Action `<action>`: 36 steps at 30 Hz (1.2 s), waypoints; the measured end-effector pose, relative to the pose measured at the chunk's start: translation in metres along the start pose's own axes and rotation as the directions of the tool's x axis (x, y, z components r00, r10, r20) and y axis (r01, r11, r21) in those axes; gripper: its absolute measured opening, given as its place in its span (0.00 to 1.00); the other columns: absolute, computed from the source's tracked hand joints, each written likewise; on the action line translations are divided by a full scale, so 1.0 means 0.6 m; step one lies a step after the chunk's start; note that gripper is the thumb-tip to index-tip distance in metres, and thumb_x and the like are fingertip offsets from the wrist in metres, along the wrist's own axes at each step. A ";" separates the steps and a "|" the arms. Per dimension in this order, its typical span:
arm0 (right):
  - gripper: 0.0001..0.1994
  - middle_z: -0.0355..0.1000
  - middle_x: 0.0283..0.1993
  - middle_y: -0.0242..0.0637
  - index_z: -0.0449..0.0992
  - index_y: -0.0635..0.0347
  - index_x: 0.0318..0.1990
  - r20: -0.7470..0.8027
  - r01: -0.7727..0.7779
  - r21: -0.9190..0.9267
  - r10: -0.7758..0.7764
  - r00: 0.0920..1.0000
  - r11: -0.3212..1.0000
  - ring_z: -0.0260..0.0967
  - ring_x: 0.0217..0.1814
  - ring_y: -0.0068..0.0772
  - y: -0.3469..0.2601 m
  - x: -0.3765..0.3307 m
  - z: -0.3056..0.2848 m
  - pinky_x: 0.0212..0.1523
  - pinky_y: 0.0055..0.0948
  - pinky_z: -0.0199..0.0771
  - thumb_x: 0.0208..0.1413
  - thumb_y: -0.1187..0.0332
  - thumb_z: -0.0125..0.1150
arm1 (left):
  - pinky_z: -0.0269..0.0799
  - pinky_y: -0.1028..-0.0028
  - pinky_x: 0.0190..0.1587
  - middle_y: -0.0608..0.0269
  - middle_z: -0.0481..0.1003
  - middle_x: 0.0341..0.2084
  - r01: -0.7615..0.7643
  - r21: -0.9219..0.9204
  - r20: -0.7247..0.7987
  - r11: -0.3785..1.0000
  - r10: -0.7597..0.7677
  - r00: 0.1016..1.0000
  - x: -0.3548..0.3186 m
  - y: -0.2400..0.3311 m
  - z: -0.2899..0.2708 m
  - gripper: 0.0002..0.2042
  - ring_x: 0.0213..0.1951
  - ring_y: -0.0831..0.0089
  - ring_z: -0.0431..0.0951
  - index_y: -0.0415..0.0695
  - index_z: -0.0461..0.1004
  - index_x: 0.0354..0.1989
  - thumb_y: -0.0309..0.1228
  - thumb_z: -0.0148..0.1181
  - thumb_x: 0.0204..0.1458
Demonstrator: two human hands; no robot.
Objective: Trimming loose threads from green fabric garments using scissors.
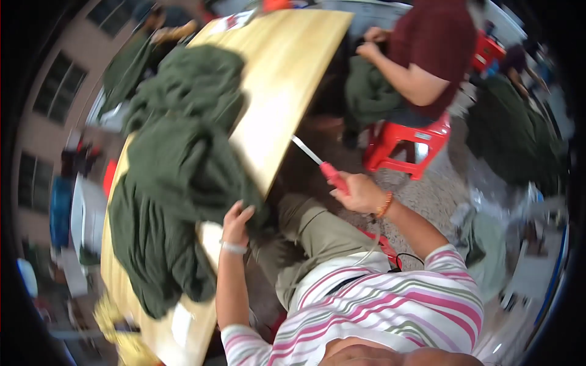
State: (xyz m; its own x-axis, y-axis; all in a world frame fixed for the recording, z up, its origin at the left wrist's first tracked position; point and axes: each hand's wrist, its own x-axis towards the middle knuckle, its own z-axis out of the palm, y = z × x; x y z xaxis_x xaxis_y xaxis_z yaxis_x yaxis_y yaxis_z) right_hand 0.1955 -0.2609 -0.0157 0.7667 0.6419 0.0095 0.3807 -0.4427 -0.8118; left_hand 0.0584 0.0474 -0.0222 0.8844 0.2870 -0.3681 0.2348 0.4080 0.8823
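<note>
My left hand (pixel 236 224) is closed on the near right edge of a dark green knitted garment (pixel 177 155), with a pale band around the wrist. The cloth lies bunched over the pale wooden table (pixel 317 55) and hangs past its right edge at my knee. My right hand (pixel 365 192), wearing an orange beaded bracelet, is held to the right of the table. Its fingers wrap around the red handle of a slim tool (pixel 328 169) with a straight metal shaft, whose tip points up and left toward the table edge. The tool's exact kind cannot be made out.
Ahead on the right, a person in a dark red shirt (pixel 433 55) sits on a red plastic stool (pixel 412 143), handling green cloth. Another person (pixel 177 27) is at the far left. More green cloth (pixel 510 131) lies at the right; yellow cloth (pixel 125 332) is at lower left.
</note>
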 end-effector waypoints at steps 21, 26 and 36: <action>0.14 0.73 0.29 0.57 0.69 0.62 0.42 0.569 0.240 -0.236 -0.066 0.819 0.942 0.73 0.36 0.59 -0.099 -0.029 0.014 0.41 0.50 0.72 0.51 0.63 0.54 | 0.74 0.72 0.46 0.60 0.78 0.37 -0.108 -0.385 -0.210 0.917 0.027 0.977 0.063 -0.051 -0.041 0.08 0.39 0.70 0.78 0.38 0.74 0.42 0.27 0.57 0.56; 0.12 0.73 0.28 0.55 0.70 0.59 0.40 0.567 0.227 -0.278 -0.032 0.823 0.933 0.73 0.35 0.59 -0.095 -0.019 0.017 0.40 0.51 0.72 0.50 0.64 0.53 | 0.75 0.70 0.44 0.60 0.78 0.37 -0.051 -0.385 -0.096 0.921 0.015 0.995 0.048 -0.033 -0.022 0.10 0.39 0.69 0.78 0.39 0.72 0.44 0.28 0.57 0.56; 0.14 0.73 0.34 0.52 0.70 0.58 0.45 0.364 0.221 -0.115 -0.166 0.917 0.969 0.71 0.40 0.56 -0.059 -0.013 0.022 0.42 0.49 0.71 0.51 0.66 0.55 | 0.73 0.68 0.42 0.54 0.77 0.40 -0.110 0.735 -0.190 0.669 0.359 0.914 0.028 0.027 -0.010 0.22 0.40 0.64 0.78 0.38 0.71 0.48 0.38 0.65 0.49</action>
State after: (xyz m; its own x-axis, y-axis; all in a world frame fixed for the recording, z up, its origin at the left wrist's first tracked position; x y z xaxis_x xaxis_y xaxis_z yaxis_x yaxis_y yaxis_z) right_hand 0.1695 -0.2420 0.0050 0.4515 0.8896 -0.0691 0.5973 -0.3589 -0.7172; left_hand 0.0745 0.0640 -0.0161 0.8157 0.5736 -0.0749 0.3560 -0.3958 0.8465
